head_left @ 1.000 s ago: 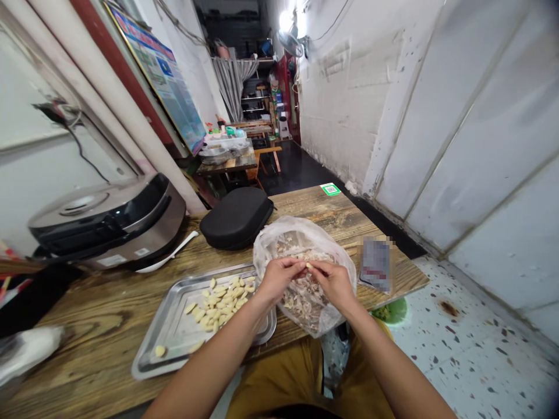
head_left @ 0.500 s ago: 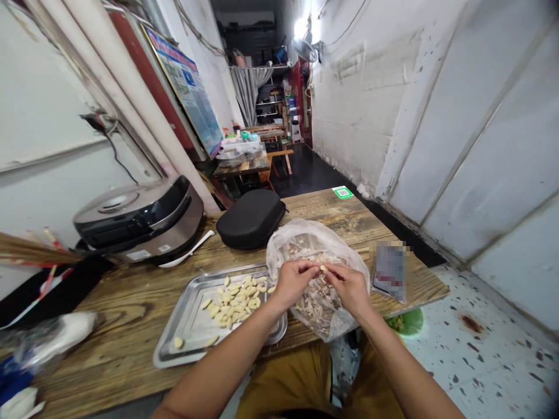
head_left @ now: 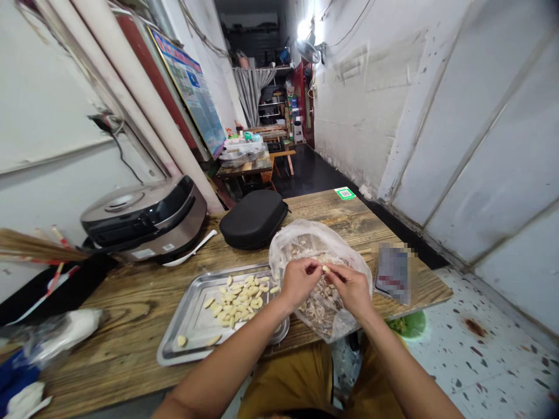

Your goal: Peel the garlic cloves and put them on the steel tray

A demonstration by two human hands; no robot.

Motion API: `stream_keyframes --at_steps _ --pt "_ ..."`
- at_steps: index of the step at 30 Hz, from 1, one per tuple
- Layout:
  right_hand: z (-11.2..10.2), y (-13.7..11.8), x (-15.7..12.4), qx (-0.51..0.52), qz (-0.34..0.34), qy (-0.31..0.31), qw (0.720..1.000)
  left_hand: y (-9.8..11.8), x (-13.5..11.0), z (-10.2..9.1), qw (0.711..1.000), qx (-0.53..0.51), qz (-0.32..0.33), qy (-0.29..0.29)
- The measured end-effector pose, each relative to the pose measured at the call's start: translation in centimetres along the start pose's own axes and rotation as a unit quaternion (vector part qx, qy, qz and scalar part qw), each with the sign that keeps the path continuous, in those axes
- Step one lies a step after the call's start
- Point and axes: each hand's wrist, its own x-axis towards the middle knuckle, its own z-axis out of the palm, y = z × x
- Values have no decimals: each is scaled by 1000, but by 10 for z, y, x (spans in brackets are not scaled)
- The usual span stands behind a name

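Over the plastic bag, my right hand (head_left: 350,285) pinches a small pale garlic clove (head_left: 325,268) between thumb and fingertips. My left hand (head_left: 300,281) meets it from the other side, fingers closed in a pinch at the clove's end; whether a scrap of skin is between them is too small to see. Beneath both hands the clear plastic bag (head_left: 323,235) lies spread wide, full of papery garlic skins (head_left: 321,308). To the left, a metal tray (head_left: 183,308) bears many peeled garlic cloves (head_left: 239,298), partly behind my left forearm.
A black zip case (head_left: 253,218) and a rice cooker (head_left: 146,218) stand behind the tray, with a white spoon (head_left: 192,250) between. A blurred flat item (head_left: 393,273) lies right of the bag. Below the table edge is a green basin (head_left: 408,326).
The view has shifted slightly, so everything sits a little further right. My hands stay together over the bag, with the clove still at the fingertips.
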Motion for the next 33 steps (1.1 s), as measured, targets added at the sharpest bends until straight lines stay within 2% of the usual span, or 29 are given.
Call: stream_keyframes --at_steps 2,6,8,12,16,19,22,24,26,29,33 --pt "1 -3 0 102 70 -7 992 -1 2 -1 1000 0 -12 1" --pt "0 -12 2 273 160 -40 948 -6 4 -6 998 43 -26 28" --pt "-1 -15 4 331 192 -54 923 -7 4 -8 998 53 -10 19" --pt "-4 -17 6 413 253 -72 872 -4 2 -9 997 28 62 -29" --pt "-5 -14 4 397 272 -89 872 1 2 -7 997 18 65 -26" --pt "-6 -11 1 381 284 -114 873 4 3 -7 994 -17 74 -80" --pt "-6 -12 -2 408 301 -132 852 5 3 -6 988 -109 19 -107" --pt "-6 -15 -2 408 310 -146 847 6 1 -4 983 -154 -32 -95" --pt "-6 -19 -1 383 319 -167 851 6 -1 -1 984 -157 -55 -71" --pt "-6 -24 0 371 341 -182 844 7 -2 0 988 -133 -44 -66" --pt "-3 -26 -1 388 354 -185 831 10 -2 -2 986 -140 17 -89"
